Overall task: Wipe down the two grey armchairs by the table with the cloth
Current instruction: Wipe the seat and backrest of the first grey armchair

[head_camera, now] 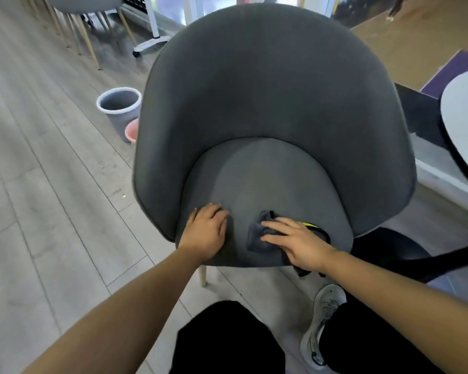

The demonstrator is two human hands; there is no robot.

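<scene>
Seat cushion (265, 182) lies open ahead; curved backrest (268, 85) walls it round.

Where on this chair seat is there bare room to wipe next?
The seat cushion is bare from the backrest down to both hands. Its front edge is crowded: left hand flat, right hand pressing the cloth.

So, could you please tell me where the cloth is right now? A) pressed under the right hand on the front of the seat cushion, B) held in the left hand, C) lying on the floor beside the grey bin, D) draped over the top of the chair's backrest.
A: the dark cloth lies flat on the armchair seat under the right hand, while the left hand rests bare on the cushion.
</scene>
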